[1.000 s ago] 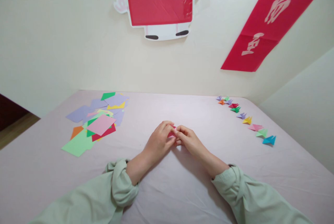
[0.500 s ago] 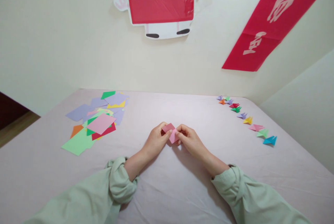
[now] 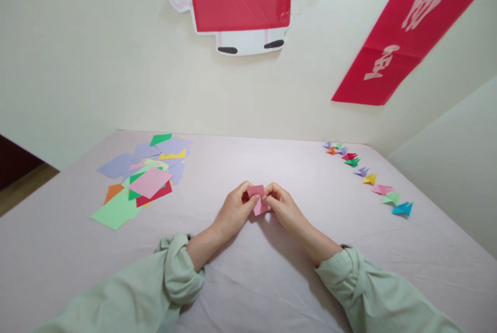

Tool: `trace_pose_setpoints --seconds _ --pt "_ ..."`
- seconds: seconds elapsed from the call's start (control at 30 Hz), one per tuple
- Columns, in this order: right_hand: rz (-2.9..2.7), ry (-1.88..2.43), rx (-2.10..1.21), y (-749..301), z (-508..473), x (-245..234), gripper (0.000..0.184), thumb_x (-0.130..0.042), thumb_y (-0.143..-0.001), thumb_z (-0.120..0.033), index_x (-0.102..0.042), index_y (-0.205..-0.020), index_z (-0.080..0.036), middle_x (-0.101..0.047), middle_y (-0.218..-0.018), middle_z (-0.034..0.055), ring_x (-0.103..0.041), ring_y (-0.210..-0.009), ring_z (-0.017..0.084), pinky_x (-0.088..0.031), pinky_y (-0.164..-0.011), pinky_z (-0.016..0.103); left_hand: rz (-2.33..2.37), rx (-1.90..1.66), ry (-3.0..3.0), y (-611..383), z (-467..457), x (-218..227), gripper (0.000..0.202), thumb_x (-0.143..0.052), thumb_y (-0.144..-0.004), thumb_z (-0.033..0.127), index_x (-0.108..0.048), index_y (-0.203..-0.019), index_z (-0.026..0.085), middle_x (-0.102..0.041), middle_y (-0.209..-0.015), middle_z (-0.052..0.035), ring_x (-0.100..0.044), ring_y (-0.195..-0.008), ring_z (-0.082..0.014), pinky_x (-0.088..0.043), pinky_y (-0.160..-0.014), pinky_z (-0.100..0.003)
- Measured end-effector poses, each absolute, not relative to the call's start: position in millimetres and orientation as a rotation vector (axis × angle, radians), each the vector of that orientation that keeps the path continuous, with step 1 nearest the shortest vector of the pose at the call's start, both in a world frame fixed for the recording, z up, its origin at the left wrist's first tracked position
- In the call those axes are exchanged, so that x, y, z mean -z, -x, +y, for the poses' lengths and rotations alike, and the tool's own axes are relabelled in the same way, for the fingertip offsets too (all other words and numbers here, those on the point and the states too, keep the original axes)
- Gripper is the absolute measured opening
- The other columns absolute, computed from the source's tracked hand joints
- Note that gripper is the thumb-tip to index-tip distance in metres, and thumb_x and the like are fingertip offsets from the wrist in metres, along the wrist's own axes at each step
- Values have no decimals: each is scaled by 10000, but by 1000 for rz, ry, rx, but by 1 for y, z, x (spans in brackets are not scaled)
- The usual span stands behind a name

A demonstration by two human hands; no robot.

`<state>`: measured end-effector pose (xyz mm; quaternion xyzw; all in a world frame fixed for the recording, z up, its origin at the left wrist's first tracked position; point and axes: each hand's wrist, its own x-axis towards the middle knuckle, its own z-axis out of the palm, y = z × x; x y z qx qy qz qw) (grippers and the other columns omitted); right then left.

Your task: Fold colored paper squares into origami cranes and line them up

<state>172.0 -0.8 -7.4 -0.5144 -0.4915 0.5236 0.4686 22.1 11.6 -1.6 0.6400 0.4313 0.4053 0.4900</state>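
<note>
Pink folded paper (image 3: 258, 199) at frame centre. Sleeves (image 3: 178, 276) pale sage green. Bed sheet (image 3: 252, 281) pale pink-lilac, plain. Loose paper squares (image 3: 143, 180) left of centre: lilac, green, yellow, orange, red, pink. Folded pieces (image 3: 368, 177) at right: purple, orange, red, green, yellow, pink, blue. Wall cream; red banner (image 3: 407, 27) with pale markings.

The person is wearing a pale sage-green top with long sleeves. The left sleeve (image 3: 128, 291) is bunching into a thick rolled cuff just below the forearm, its cloth creasing in soft folds. The right sleeve (image 3: 376, 297) is ending in a looser, turned-back cuff with wrinkles running along the arm. Both forearms are showing bare beyond the cuffs. The left hand (image 3: 235, 211) and the right hand (image 3: 285, 208) are wearing no gloves, rings or watch
</note>
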Motion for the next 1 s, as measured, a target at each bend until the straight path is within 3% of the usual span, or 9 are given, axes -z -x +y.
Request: trace_pose_setpoints --seconds 1.0 --pt "-1132 1252 -1297 -170 -2 1 52 -531 -671 -221 -485 -681 -202 -465 -592 -56 -399 -544 101 -291 -521 230 1028 -1003 -1565 -22 11 5 110 -553 -832 252 -529 -754 177 -524 -701 32 -501 -684 -122 -374 -638 -234"
